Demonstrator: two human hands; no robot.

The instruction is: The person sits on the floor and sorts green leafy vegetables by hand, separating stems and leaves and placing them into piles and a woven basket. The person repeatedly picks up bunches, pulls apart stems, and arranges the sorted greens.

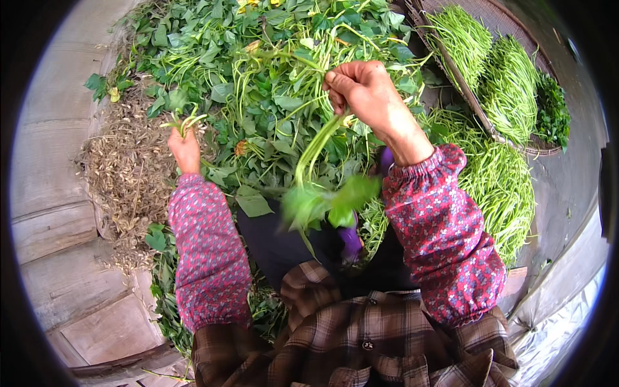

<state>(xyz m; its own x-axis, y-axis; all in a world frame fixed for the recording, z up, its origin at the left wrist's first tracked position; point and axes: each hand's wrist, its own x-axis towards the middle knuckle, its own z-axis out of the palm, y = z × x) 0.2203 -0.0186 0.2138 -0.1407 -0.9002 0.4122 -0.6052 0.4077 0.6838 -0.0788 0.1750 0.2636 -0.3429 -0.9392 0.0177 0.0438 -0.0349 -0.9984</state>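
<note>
My left hand (184,151) grips a small bunch of pale green stems (184,122), held out over the left side of the leaf heap. Higher up and to the right, my right hand (359,92) is closed around a leafy vine stem (316,145). Long stalks hang down from that fist, and the leaves (316,205) at their lower end are blurred. Below both hands spreads a large heap of leafy green vines (261,96), which look like sweet potato vines.
A mound of dry, husk-like plant matter (130,184) lies at left beside a wooden panel wall (53,159). At right, stripped green stems (498,193) are piled near a woven tray (524,29) bearing stem bundles (508,92) and dark leaves (552,111). A purple shoe (351,239) shows between the legs.
</note>
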